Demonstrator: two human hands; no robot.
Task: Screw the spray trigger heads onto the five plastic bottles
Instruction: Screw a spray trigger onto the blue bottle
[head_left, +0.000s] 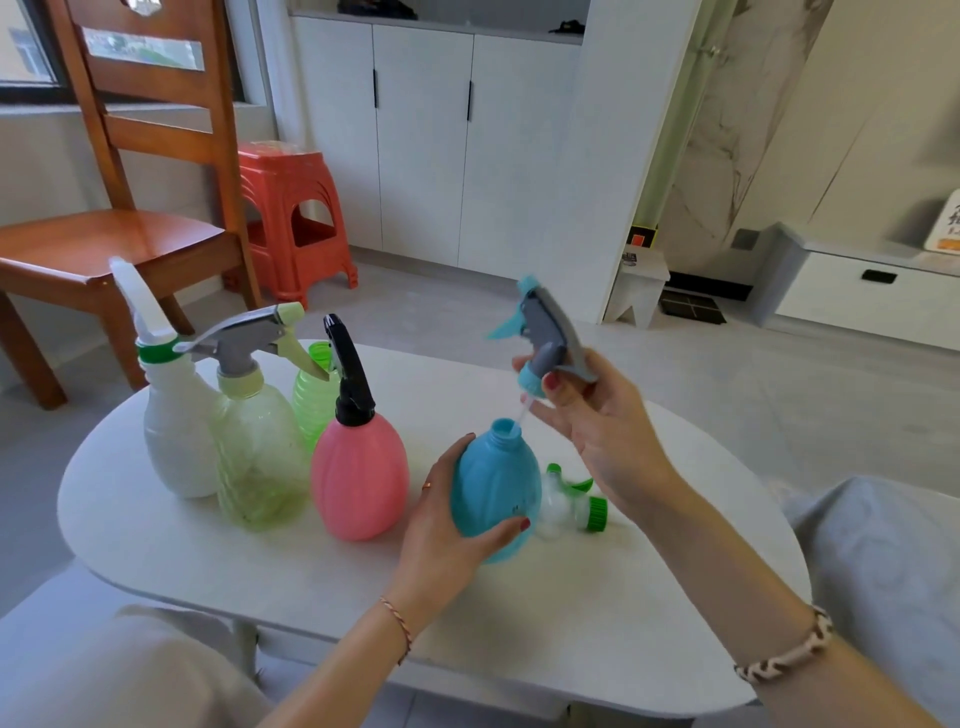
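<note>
The blue bottle (493, 488) stands near the middle of the white table (156, 545), its neck open. The left hand (447, 525) wraps its lower body, thumb on the near side and fingers (460, 447) curled round the far left side. The right hand (592, 426) holds the blue-and-grey trigger head (543, 332) above and to the right of the neck, fingers pinching it at the collar; the thin dip tube (522, 413) hangs from it with its tip at the neck's rim.

The bottle looks empty, thin-walled and light, so it would likely tip or dent if squeezed hard; a grip low on the belly suits it. The head is rigid plastic, best turned by the ribbed collar. The tube is soft and may bend.

To the left stand the pink, pale-green and white bottles, heads on. A green bottle (314, 395) behind them is uncapped, and its green-collared head (576, 501) lies just right of the blue bottle.
</note>
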